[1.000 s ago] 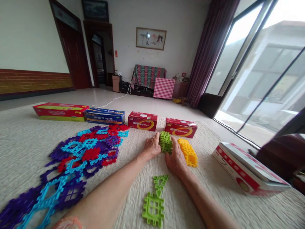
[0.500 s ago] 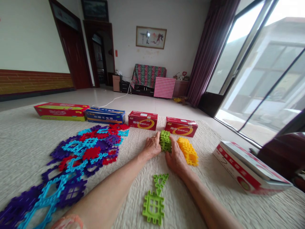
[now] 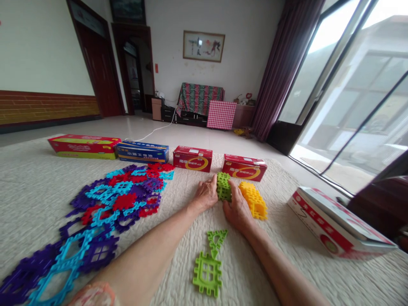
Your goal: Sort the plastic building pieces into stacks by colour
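A block of green interlocking plastic pieces lies between my two hands. My left hand presses its fingertips against the block's left side. On the right side, the fingers and thumb of my right hand close in on it. Just right of that hand is a similar block of yellow interlocking pieces. Between my forearms lie a loose green square piece with a window pattern and a green triangular piece, tip pointing toward the square. My palms hide part of the green block's near edges.
To the left spreads a heap of purple, blue and red interlocking pieces. A red-green box, a blue box and two red boxes line the back of the quilted mat. At right stands a white-red carton.
The view has shifted slightly. Both hands stay at the green block, whose upper part now looks turned a little against its lower part. The loose pieces lie as before.
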{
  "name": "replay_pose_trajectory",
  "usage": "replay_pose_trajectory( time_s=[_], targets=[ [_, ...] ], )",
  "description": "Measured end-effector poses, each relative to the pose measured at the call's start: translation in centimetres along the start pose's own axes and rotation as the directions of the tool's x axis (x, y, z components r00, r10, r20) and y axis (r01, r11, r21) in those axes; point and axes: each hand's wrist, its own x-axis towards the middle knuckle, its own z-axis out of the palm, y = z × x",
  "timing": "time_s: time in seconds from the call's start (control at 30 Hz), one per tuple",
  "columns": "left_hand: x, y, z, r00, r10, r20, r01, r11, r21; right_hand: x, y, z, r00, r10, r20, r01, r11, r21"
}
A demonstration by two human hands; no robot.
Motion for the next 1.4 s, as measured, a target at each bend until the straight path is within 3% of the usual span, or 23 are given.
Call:
replay_pose_trajectory(
  time_s=[0.23, 0.37, 0.7, 0.77, 0.9, 1.1, 1.4],
  targets=[
    [0.2, 0.0, -0.2, 1.000, 0.013, -0.027, -0.013, 1.000, -0.014, 0.0, -0.2, -0.1, 1.000, 0.022, -0.022, -0.021, 1.000, 0.003],
    [0.2, 0.2, -1.0, 0.994, -0.089, -0.064, 0.082, 0.991, -0.109, 0.0, -0.7, -0.3, 1.000, 0.016, -0.023, -0.017, 1.000, -0.015],
    [-0.3, 0.8, -2.6, 0.960, -0.263, -0.099, 0.233, 0.943, -0.238, 0.0, -2.3, -1.4, 0.981, -0.184, -0.065, 0.185, 0.983, 0.014],
    [-1.1, 1.1, -3.0, 0.969, -0.237, -0.070, 0.221, 0.959, -0.180, -0.2, -2.4, -1.4, 0.980, -0.188, -0.061, 0.189, 0.982, 0.019],
    [-3.9, 1.0, -4.0, 0.999, -0.046, 0.006, 0.046, 0.999, -0.024, -0.4, -2.5, -1.4, 0.983, -0.176, -0.043, 0.177, 0.984, 0.015],
    [-7.2, -0.4, -4.1, 0.990, 0.132, -0.051, -0.132, 0.991, -0.006, -0.6, -3.0, -1.9, 0.992, -0.121, -0.034, 0.120, 0.992, -0.039],
    [-6.6, -1.5, -3.0, 0.988, 0.113, -0.108, -0.116, 0.993, -0.024, -2.2, -3.8, -2.8, 0.992, -0.095, 0.079, 0.098, 0.995, -0.030]
  ],
)
